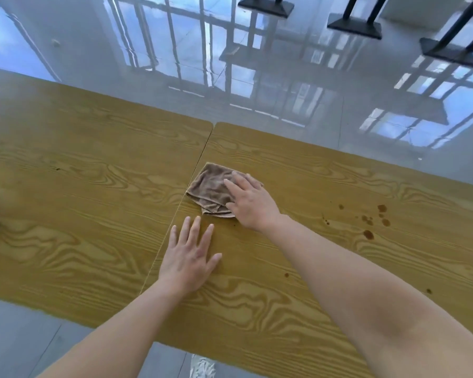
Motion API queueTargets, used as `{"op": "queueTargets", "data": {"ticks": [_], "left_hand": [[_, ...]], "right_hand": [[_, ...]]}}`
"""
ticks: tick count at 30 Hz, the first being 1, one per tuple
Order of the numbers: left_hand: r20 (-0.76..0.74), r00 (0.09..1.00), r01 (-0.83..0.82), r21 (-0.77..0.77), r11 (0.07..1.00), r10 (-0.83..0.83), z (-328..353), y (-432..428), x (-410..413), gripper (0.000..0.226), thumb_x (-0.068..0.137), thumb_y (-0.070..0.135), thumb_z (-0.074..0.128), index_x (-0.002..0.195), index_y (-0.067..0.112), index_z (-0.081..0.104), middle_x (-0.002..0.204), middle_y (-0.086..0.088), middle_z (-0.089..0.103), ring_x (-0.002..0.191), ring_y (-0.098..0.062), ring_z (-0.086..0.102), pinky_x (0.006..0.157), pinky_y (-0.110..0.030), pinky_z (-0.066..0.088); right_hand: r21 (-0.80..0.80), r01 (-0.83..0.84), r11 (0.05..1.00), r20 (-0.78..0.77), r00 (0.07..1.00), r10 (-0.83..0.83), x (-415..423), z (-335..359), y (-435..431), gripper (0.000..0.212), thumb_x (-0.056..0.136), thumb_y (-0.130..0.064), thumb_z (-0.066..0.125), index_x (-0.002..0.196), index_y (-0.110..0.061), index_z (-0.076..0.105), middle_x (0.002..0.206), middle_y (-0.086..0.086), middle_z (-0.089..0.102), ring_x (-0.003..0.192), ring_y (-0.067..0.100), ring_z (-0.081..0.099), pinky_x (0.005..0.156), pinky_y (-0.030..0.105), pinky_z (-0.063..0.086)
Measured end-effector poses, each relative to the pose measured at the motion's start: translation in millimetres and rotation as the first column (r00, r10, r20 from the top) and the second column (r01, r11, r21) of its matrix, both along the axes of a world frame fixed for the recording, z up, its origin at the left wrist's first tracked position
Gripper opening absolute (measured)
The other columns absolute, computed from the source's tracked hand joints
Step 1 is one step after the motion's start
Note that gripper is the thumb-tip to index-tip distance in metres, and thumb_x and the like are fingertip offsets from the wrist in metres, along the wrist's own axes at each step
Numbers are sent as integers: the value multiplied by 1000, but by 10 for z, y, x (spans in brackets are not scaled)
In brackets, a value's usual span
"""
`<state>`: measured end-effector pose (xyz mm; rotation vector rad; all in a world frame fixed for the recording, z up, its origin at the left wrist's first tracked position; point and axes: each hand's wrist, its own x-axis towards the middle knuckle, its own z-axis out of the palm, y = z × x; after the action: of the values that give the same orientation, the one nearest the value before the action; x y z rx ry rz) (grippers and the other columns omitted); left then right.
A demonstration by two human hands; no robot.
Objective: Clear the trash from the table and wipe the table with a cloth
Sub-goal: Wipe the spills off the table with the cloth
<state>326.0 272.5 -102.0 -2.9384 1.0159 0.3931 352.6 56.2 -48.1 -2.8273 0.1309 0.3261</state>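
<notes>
The right hand [253,201] is pressing flat on the brown cloth [212,190], fingers [236,186] spread and released, pinning it rather than gripping; the cloth is lying folded on the wooden worktop [93,165], just right of the seam between the two boards; the left hand [189,257] is resting palm-down beside the seam, nearer the person, fingers open and holding nothing; dark spots [372,222] are sitting well to the right, apart from the cloth and unwiped; no trash is showing on this stretch; the risk from here looks like the cloth bunching or sliding out from under the flat palm on a long sweep, and smearing those spots instead of lifting them.
</notes>
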Motion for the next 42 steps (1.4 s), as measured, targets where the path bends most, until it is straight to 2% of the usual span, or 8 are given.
{"op": "queueTargets", "data": {"ticks": [10,15,19,23,27,30,36,42], "left_hand": [[93,995,29,-107,994,-19,-307,92,-7,78,96,68,18,158,22,9,166,-13,7,152,-30,-3,121,-56,8],[91,996,21,-152,988,-7,-253,109,-16,74,96,65,22,156,22,20,165,-10,13,153,-26,-1,122,-53,7],[18,999,-37,-370,928,47,-192,137,-22,61,89,42,35,139,10,48,158,-13,34,151,-24,14,123,-50,9],[-19,997,-72,-450,890,71,-165,142,-34,59,88,35,30,134,7,54,156,-13,37,150,-25,20,124,-46,6],[-80,992,-129,-534,835,102,-161,156,-16,57,86,24,31,131,5,60,153,-14,42,148,-25,25,123,-45,7],[-76,991,-135,-531,836,111,-170,163,-15,55,88,25,32,131,6,60,153,-13,42,148,-24,25,123,-44,6],[-7,997,-80,-351,933,83,-149,-69,-275,62,93,46,29,144,14,43,161,-15,26,151,-28,12,123,-49,2],[2,999,-47,-270,962,50,-215,-632,-819,67,97,51,37,154,19,24,164,-18,8,151,-33,-5,120,-57,-7]], "right_hand": [[-128,28,991,-60,998,-36,17,-513,183,61,97,-68,17,153,-51,-3,165,-8,-15,151,22,-18,122,49,-4],[-92,183,979,-31,982,-186,-590,-459,345,57,101,-58,23,155,-45,6,167,-4,-6,152,26,-6,122,47,2],[-65,251,966,5,968,-251,-1368,-402,607,56,102,-44,36,154,-39,18,167,2,6,150,32,5,119,50,9],[-10,241,970,33,970,-241,-1685,-368,799,47,84,-42,53,131,-33,48,153,8,32,140,37,22,116,52,17],[27,327,945,29,944,-327,-1543,-453,862,72,84,-62,48,149,-44,20,160,4,1,147,30,-5,120,50,-1],[-32,228,973,74,972,-225,-1855,-645,972,68,95,-57,35,155,-43,7,166,-1,-16,149,26,-24,120,54,-4],[-189,366,911,165,927,-338,-3168,-762,388,67,95,-59,40,155,-42,18,168,0,2,153,27,1,119,47,6],[-86,448,890,138,890,-435,-3511,-698,319,58,92,-50,45,149,-43,33,166,-5,15,153,25,9,119,44,11]]}}
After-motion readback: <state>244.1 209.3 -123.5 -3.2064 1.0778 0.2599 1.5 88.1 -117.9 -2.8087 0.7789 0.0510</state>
